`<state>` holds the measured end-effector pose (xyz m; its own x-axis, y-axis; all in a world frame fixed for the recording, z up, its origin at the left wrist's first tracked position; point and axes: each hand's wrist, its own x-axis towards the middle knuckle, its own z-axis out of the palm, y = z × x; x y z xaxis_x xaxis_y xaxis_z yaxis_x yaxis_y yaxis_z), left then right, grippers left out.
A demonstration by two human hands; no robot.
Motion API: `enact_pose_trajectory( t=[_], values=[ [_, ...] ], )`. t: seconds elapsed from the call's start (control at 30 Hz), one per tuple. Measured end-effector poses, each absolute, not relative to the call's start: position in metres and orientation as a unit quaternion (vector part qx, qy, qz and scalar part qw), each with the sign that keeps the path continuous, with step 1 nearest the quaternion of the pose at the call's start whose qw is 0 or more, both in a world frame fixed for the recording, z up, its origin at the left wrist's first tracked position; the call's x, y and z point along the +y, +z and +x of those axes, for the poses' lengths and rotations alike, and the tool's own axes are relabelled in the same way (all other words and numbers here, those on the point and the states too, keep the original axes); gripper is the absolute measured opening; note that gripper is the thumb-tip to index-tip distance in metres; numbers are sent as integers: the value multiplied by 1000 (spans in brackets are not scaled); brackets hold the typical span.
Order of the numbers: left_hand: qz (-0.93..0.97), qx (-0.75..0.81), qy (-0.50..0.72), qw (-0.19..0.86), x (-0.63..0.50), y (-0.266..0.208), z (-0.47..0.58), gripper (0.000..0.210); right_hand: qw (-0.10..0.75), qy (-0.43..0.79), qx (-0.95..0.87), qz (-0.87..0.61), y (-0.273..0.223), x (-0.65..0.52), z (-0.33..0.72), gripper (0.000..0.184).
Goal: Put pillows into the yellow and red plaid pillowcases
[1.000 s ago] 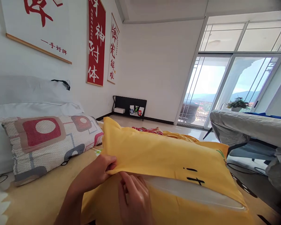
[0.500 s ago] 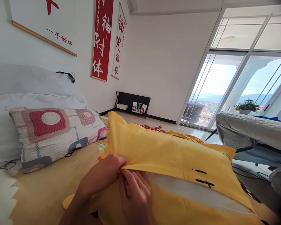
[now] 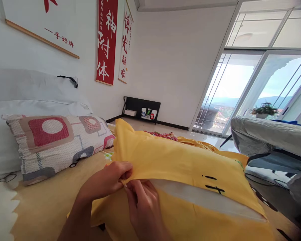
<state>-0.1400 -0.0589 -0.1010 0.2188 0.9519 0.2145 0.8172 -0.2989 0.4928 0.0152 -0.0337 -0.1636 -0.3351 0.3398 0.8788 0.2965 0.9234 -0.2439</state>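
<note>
A yellow pillowcase (image 3: 170, 150) with black printed letters lies in front of me on the bed. Through its long open slit a white pillow (image 3: 185, 192) shows inside. My left hand (image 3: 110, 177) is closed on the left end of the slit, pinching the cloth edge. Right beside it, my right hand (image 3: 145, 204) is pinched at the same corner, its thumb and forefinger almost touching the left fingers. Whether a small zipper pull sits between the fingertips is too small to tell.
A patterned pillow (image 3: 62, 140) lies to the left on the tan bedspread (image 3: 50, 201), near the white headboard (image 3: 27, 83). A low black rack (image 3: 141, 108) stands by the far wall. At right is a covered table (image 3: 271, 134) bearing a potted plant (image 3: 264, 109).
My left hand has shifted slightly left, and its fingers have curled in tighter at the slit's corner. Both hands remain at the pillowcase. The whole view has shifted slightly.
</note>
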Motion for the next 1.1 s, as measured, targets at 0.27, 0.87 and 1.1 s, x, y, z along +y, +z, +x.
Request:
enact_pose_trajectory(
  t=[0.27, 0.87, 1.1],
  values=[
    [785, 540, 290, 91, -58, -104, -154, 9, 549, 43, -804, -227, -165, -28, 16, 15],
    [796, 560, 222, 58, -65, -103, -144, 16, 561, 34, -785, -259, -154, -29, 21, 19],
    [789, 578, 204, 34, -68, -105, -140, 21, 557, 76, -785, -259, -153, -32, 23, 23]
  ],
)
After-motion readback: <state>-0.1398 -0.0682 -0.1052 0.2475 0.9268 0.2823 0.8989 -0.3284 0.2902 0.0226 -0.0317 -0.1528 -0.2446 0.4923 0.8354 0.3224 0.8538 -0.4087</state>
